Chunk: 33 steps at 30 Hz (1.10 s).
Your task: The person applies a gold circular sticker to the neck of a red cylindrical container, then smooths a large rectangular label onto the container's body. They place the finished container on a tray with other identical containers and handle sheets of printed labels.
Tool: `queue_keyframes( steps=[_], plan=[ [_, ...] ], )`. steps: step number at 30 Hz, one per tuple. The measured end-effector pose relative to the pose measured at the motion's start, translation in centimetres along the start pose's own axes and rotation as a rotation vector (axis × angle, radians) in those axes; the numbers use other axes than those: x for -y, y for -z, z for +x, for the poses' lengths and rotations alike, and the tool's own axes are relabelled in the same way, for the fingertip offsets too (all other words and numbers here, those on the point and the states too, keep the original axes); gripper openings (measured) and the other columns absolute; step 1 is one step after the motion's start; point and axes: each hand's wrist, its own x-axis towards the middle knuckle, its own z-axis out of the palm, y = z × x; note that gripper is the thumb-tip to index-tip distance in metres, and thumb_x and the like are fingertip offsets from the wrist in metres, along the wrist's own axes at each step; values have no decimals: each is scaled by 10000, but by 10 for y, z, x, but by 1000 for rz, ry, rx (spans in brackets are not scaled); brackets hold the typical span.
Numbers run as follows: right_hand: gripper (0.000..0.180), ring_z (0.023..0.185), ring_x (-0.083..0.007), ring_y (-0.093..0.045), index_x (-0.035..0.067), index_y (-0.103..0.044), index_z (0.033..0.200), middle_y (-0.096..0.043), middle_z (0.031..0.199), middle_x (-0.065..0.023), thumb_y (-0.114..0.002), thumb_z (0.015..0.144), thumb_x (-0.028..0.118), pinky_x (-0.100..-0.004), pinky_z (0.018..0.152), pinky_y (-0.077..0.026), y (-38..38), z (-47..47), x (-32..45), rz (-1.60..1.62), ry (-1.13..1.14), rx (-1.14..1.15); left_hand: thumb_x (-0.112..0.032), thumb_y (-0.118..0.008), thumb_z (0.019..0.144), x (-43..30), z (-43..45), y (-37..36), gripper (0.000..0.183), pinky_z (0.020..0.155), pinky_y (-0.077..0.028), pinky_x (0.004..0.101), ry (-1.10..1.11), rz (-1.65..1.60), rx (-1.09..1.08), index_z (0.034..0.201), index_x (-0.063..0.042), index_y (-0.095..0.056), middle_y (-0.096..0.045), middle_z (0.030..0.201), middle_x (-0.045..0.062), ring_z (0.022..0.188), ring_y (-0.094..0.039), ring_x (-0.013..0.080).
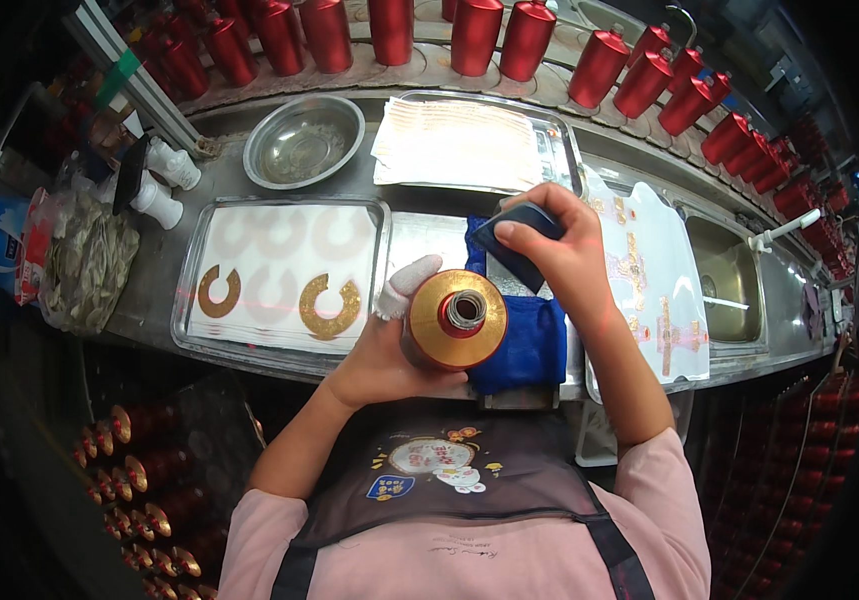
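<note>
My left hand (388, 360), one digit wrapped in white cloth, grips a red bottle (459, 330) whose shoulder is covered by a gold ring. The bottle's open threaded neck (466, 310) faces up towards me. To its upper right, my right hand (568, 232) pinches a dark blue flat scraper-like piece (523, 240), apart from the bottle. Blue cloth (523, 341) lies on the worktop just beyond the bottle. On the left, a metal tray (380, 225) holds white sheets (249, 225) with two gold C-shaped decals (329, 306) on top and paler C shapes showing through.
A metal bowl (304, 141) and a tray (568, 150) with stacked sheets (459, 142) stand behind. Gold-and-red decals lie on a white sheet (662, 262) beside the sink (729, 270). Red bottles (476, 37) line a conveyor (429, 73); gold-topped bottles (136, 472) fill the lower left.
</note>
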Motion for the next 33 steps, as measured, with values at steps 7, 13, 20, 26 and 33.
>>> queue_keyframes(
  steps=[7, 13, 20, 26, 33],
  plan=[
    [193, 874, -97, -638, 17, -656, 1048, -683, 959, -36, -706, 872, 77, -224, 804, -500, 38, -45, -64, 343, -100, -147, -226, -930, 661, -40, 43, 4, 999, 1010, -489, 354, 141, -293, -204, 1434, -17, -333, -536, 1342, 146, 1160, -601, 214],
    [141, 682, -31, -530, 22, -675, 889, -607, 741, 20, -640, 931, 152, -194, 607, -388, 71, -110, -66, 91, -376, -126, -348, -886, 757, -34, 80, -51, 879, 947, -529, 353, 388, -426, 15, 1360, 20, -362, -591, 1211, 151, 1096, -624, 200],
    [203, 662, -12, -498, 17, -687, 1089, -589, 779, 43, -705, 914, 117, -178, 557, -356, 71, -126, -75, 75, -255, -82, -501, -859, 738, -5, 104, -80, 977, 907, -542, 345, 525, -150, -36, 1344, 94, -376, -626, 1190, 229, 1073, -666, 279],
    [1153, 1056, -325, -606, 62, -277, 1579, -585, 1286, -185, -914, 660, 338, -381, 807, -502, 76, -133, -80, -537, 89, 156, -476, -835, 762, -31, 93, -86, 1045, 921, -538, 406, 467, 151, -19, 1441, 71, -258, -635, 1191, 269, 1073, -676, 373],
    [1220, 1005, -435, -612, 37, -217, 1594, -564, 1330, -255, -910, 621, 284, -479, 840, -510, 68, -131, -94, -619, 26, 189, -380, -871, 755, -27, 76, -81, 1129, 972, -503, 393, 296, 74, -8, 1537, -29, -136, -628, 1220, 227, 1118, -649, 337]
  ],
)
